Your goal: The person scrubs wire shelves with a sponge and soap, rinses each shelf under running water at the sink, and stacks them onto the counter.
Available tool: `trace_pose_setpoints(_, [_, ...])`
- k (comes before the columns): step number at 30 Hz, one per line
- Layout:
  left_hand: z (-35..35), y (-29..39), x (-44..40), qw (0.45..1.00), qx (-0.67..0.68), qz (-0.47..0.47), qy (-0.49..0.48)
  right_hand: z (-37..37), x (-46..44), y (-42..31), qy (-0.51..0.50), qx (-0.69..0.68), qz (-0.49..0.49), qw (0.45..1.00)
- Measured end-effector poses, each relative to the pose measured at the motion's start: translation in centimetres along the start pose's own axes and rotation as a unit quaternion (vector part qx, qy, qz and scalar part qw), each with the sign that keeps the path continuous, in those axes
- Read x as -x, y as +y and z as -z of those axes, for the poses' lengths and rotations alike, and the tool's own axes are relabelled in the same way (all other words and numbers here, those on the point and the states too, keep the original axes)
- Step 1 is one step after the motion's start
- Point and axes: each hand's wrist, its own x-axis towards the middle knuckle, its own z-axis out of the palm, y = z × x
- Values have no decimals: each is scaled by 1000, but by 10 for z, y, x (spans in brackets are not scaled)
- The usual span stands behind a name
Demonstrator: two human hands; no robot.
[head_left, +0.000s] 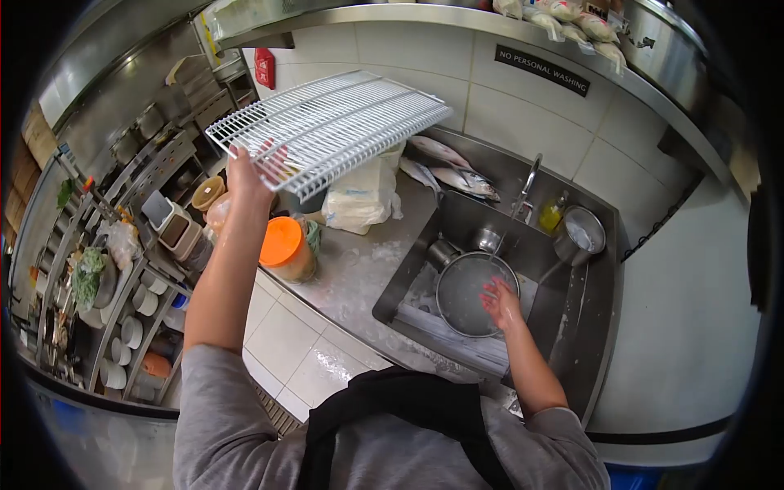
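Note:
A white wire rack [335, 122] is raised over the left part of the steel counter, its near left corner in my left hand [251, 175]. My right hand [500, 302] is over the right side of a round metal pot [465, 296] of cloudy water, fingers apart and holding nothing. The pot stands in the sink [390, 296], beneath a thin stream from the faucet [531, 184]. Two small metal containers [487, 239] sit behind the pot. Below the rack are white plastic-wrapped packages [359, 196] and an orange-lidded tub [282, 245].
Several fish [465, 180] lie behind the sink. A yellow bottle [553, 212] and a metal pot [580, 233] stand at its back right corner. Shelves with bowls [131, 331] are at left. An overhead shelf [392, 13] holds bagged items [572, 24].

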Motion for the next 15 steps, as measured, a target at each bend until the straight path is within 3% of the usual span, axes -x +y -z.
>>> trace_pose_setpoints(3, [1,-26,-69,998,43,12,-42,38,14,20,39,-14,4,999])
trace_pose_setpoints(7, [-29,-54,-94,999,31,-39,14,65,33,35,105,-45,16,993])
trace_pose_setpoints(12, [-2,-97,-174,999,42,17,-29,81,45,61,138,-65,19,988])
trace_pose_setpoints(14, [-3,-102,-167,998,30,49,12,84,48,67,145,-72,17,987])
trace_pose_setpoints(15, [-8,-106,-165,999,7,19,33,87,46,70,142,-65,19,988])
